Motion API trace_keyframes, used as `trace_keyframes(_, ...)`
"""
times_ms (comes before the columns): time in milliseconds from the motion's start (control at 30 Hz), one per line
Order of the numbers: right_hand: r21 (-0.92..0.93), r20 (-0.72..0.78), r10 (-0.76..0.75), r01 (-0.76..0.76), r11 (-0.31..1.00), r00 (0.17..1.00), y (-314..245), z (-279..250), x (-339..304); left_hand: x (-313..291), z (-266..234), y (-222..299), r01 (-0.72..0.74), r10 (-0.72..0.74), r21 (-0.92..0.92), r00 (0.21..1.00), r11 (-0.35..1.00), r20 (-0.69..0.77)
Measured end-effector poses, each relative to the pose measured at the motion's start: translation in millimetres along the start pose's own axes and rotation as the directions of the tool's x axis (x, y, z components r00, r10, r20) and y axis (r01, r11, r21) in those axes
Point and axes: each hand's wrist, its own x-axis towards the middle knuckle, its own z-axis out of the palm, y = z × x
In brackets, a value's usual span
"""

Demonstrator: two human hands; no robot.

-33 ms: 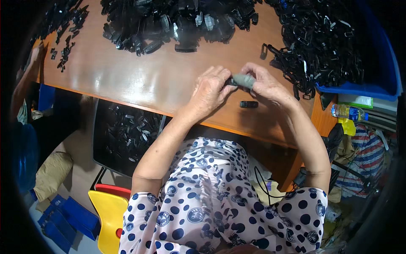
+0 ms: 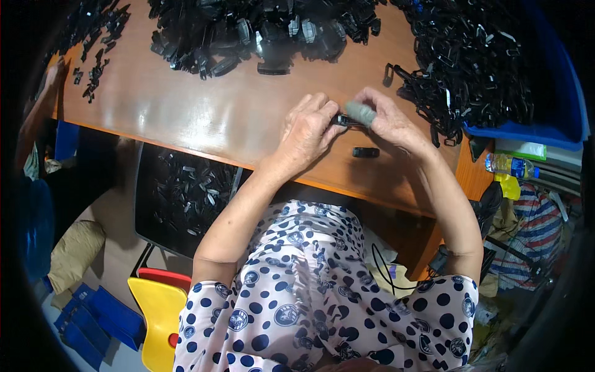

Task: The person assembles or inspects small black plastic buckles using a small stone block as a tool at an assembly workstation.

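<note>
Head view: we see the person's left hand (image 2: 310, 127) with thumb and fingertips closed together on one end of a small, narrow, black, plastic-looking part (image 2: 348, 120). It lies above the brown wood-look tabletop (image 2: 186, 115), bridging the space between the two hands, its long axis running roughly left to right. The right hand (image 2: 393, 127) is curled narrow at the other end, with a soft-looking grey-green wrap (image 2: 361, 113) at its fingertips; we cannot tell whether that is worn or pinched, nor how firmly these fingers grip the part.

On the near side of the hands, toward the body, we find a short, black, oblong piece (image 2: 365, 152) lying apart from both, its long axis also left to right; the right hand is nearer to it.

Counting, we have one part between the hands, one oblong piece below them, and one black, open, rectangular frame (image 2: 388, 74) at the edge of the large heap of black frames (image 2: 471, 68). That heap is one, beside one blue plastic tray (image 2: 576, 105); beyond the hands lies one heap of bulkier black pieces (image 2: 266, 37). Single items in the heaps overlap too much to count.
</note>
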Motion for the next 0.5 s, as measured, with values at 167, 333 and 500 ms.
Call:
trace_keyframes(167, -0.465, -0.107, -0.403, 0.313, 0.828, 0.909, -9.9, 19.9, 24.1, -7.3, -8.0, 2.5, 0.037, -0.029, 0.211, 0.999, 0.977, -0.041)
trace_keyframes(333, -0.78, -0.167, -0.62, 0.282, 0.559, 0.767, 3.6, 49.5, 55.3, -15.5, -26.2, -8.7, 0.097, -0.09, 0.202, 0.995, 0.975, -0.045)
trace_keyframes(500, -0.813, -0.145, -0.645, 0.281, 0.51, 0.751, 9.2, 52.2, 49.7, -15.3, -29.5, -14.9, 0.08, -0.08, 0.155, 0.997, 0.985, -0.006)
